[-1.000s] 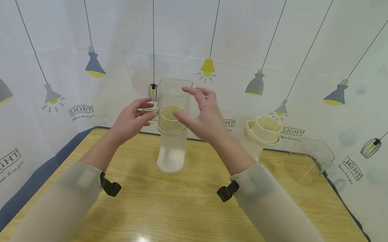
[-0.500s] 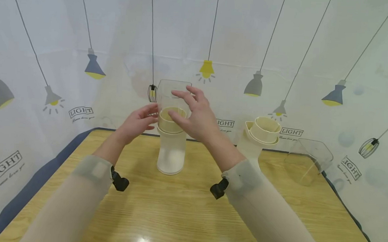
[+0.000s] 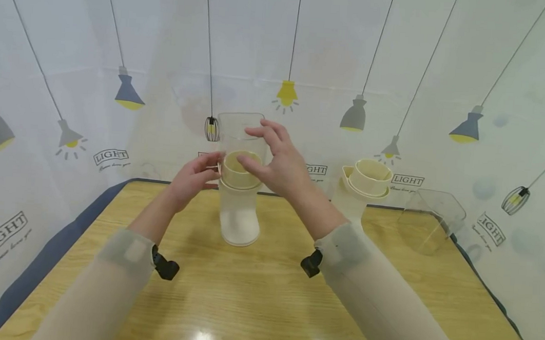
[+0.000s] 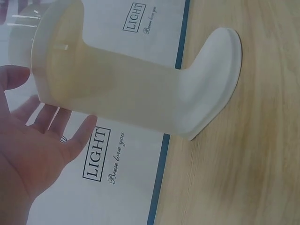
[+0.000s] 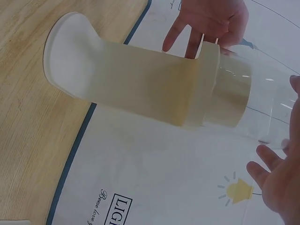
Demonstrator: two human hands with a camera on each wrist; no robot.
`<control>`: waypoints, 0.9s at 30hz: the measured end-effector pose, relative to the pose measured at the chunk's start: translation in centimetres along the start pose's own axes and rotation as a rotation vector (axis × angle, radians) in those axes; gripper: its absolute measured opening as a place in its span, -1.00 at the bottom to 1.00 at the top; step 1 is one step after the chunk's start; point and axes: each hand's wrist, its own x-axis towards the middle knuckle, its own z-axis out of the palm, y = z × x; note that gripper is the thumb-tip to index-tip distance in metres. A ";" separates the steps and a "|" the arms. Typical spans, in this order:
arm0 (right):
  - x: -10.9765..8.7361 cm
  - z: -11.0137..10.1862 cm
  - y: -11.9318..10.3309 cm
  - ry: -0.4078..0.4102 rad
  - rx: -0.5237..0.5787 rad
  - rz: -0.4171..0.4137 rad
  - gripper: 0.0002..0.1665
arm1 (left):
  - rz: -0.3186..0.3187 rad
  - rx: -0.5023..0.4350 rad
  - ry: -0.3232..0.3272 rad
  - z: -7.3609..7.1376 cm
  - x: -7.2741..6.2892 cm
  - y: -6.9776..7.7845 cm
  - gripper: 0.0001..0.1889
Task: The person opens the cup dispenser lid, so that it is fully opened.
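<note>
A tall cream stand (image 3: 239, 214) with a flared foot stands upright on the table, and a clear see-through container (image 3: 240, 127) sits over the raised ring at its top. My left hand (image 3: 193, 178) grips the left side of the stand's collar, thumb at the collar's edge and fingers on the far side, as the left wrist view shows. With thumb and fingers spread around it, my right hand (image 3: 282, 163) holds the clear container from the right, the thumb in front. The left hand's fingers partly pass out of sight behind the stand.
A second cream stand (image 3: 369, 180) with a ring on top stands to the right, partly behind my right forearm. Farther right lies another clear container (image 3: 432, 219) near the back edge of the wooden table (image 3: 256, 302). A printed curtain hangs behind.
My left hand has moved right, onto the stand's collar. My right hand has shifted slightly left around the clear container. The stand with its container now leans or turns slightly.
</note>
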 end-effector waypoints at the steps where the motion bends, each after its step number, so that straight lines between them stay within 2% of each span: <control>1: -0.1 0.0 0.0 0.001 0.003 0.001 -0.30 | 0.001 0.001 -0.002 0.1 -0.2 0.0 -0.34; 13: -0.7 0.5 0.7 0.072 0.078 -0.020 -0.27 | 0.017 0.076 0.043 1.0 -2.2 -0.6 -0.32; 18: -0.9 0.6 1.0 0.079 0.143 0.001 -0.23 | 0.026 0.109 0.076 1.8 -3.0 -0.6 -0.30; 25: -1.0 0.6 1.1 0.081 0.251 0.010 0.00 | 0.055 0.154 0.129 3.1 -4.0 -0.6 -0.22; 27: -1.1 0.6 1.3 0.068 0.295 0.025 -0.05 | 0.057 0.149 0.152 3.5 -4.2 -0.7 -0.19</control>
